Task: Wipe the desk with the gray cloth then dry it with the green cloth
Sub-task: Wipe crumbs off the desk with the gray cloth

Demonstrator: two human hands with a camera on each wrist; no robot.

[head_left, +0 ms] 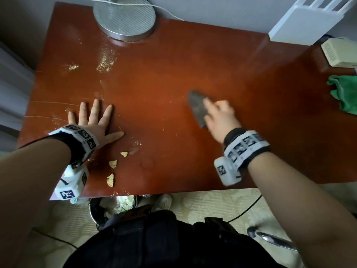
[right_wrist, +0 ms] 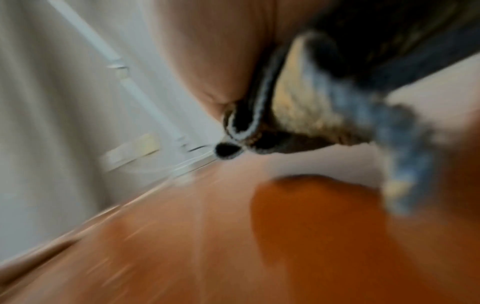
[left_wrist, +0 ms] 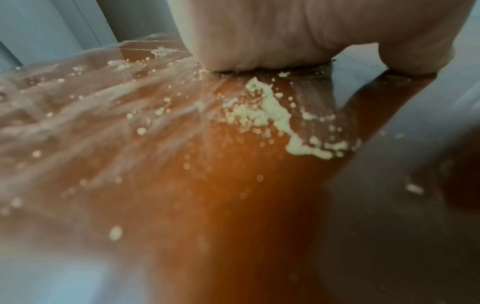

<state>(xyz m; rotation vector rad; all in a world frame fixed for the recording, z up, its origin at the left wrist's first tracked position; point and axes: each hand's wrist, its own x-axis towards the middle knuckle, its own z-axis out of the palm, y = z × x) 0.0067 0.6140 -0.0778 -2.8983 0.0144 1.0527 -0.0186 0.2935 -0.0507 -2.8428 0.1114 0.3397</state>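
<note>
The gray cloth point(head_left: 197, 107), dark and bunched up, is held on the desk point(head_left: 173, 78) right of the middle by the right hand point(head_left: 220, 120), its fingers curled on it. The left hand point(head_left: 94, 120) is pressed flat at the left, fingers spread. The green cloth point(head_left: 345, 93) is seen at the right edge. Crumbs point(head_left: 112, 164) and a round lamp base point(head_left: 124, 18) are on the red-brown top.

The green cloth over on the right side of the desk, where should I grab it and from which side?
Take the green cloth at its raised, crumpled middle, coming from above with the right hand, the nearer one. It lies bunched in folds at the desk's right edge, so a pinch grip on a ridge should lift it whole.
</note>
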